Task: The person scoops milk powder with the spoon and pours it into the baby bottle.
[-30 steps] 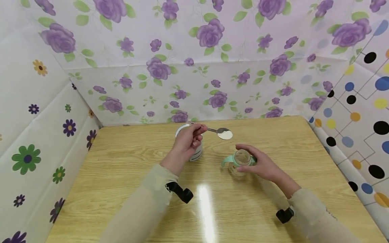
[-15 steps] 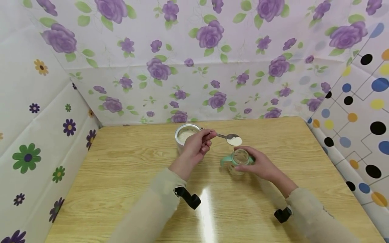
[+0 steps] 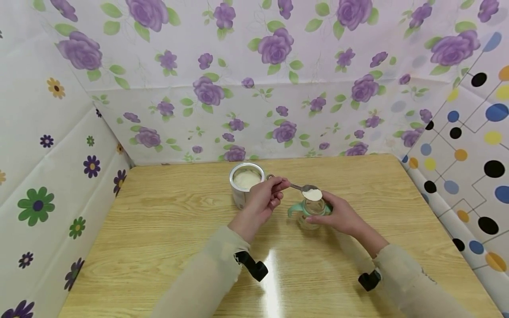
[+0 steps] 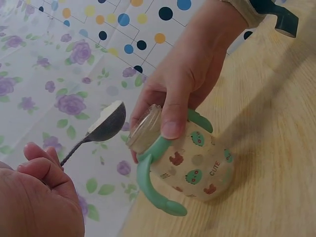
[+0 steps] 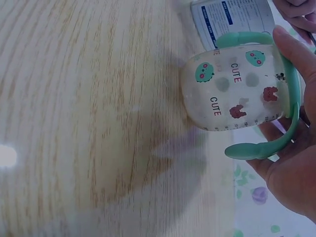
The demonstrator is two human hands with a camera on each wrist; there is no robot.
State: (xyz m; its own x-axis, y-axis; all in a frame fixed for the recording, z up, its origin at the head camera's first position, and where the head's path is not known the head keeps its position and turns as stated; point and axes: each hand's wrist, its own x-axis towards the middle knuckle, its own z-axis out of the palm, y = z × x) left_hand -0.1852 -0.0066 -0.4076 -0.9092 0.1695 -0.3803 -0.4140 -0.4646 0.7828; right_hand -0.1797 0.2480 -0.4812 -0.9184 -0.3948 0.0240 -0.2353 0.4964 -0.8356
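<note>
Round bottle (image 4: 197, 170), prob. curled R hand (image 3: 343, 215)

Left sleeve (image 3: 199, 278): pale beige, long, with a black, block-ended wrist bracket (image 3: 251, 266) at its cuff (image 3: 235, 238). To the right of that sleeve, a matching right sleeve (image 3: 417, 282) bears a similar black bracket (image 3: 370, 281) and small dark marks (image 3: 428, 276).

Wood-grain tabletop (image 3: 159, 212), enclosed on three sides.
Back sheet (image 3: 167, 119) purple-flowered; left sheet (image 3: 24, 101) multicolour-flowered; right sheet (image 3: 473, 196) dotted; white glare (image 3: 272, 291) on tabletop.
</note>
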